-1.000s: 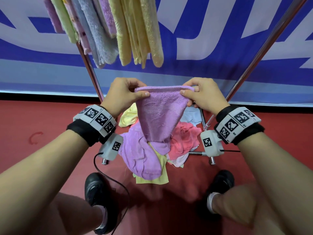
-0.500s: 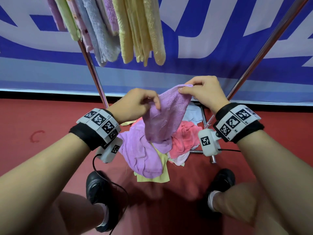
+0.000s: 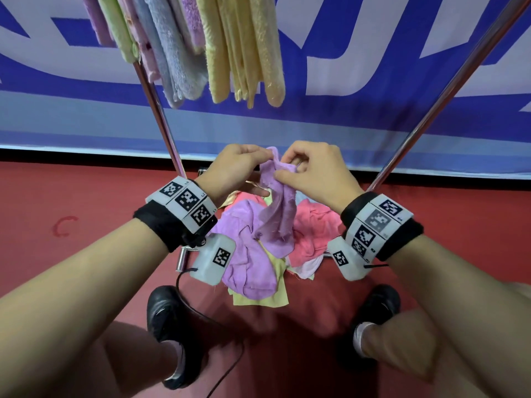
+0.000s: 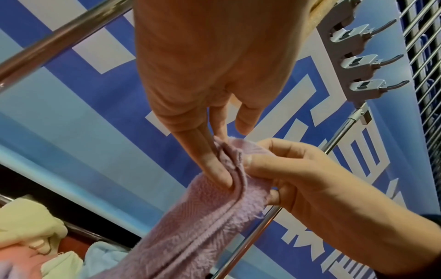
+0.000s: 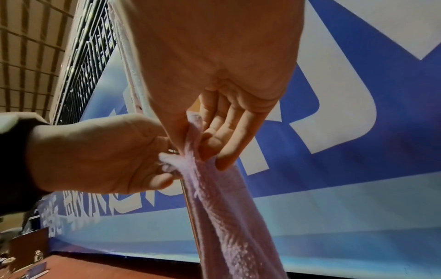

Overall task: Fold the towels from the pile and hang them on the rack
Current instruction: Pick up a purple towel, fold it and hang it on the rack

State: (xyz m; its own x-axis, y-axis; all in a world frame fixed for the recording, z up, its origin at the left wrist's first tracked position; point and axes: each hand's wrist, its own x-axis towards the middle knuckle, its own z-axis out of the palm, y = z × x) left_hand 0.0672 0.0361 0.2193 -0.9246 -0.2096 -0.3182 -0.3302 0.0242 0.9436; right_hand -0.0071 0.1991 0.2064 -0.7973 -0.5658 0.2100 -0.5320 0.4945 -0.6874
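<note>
Rack (image 3: 448,90): two slanted metal poles rise either side of the hands; folded towels already hung (image 3: 230,47) crowd the upper left, above and beyond the grip. The bar they hang on is out of the head view.

Pile (image 3: 253,254) on the red floor (image 3: 71,282), directly below the hands: purple, pink, yellow and pale blue cloths, crumpled.

Purple towel (image 3: 277,208): held up over the pile, top corners brought together, long axis near vertical. The body hangs straight down from the grip and its lower end reaches the pile; touching or just clear, cannot tell.

Left hand (image 3: 230,168) and right hand (image 3: 316,170): almost touching, level with each other, equally near the towel. Both grips clamped on the gathered top edge; the left wrist view shows left fingers (image 4: 214,169) pressed against the doubled hem, and the right thumb opposite.

Judgement: fold half made. The towel lies wholly below the grip, the hung row up and left of it, so the left hand has the shorter reach.
</note>
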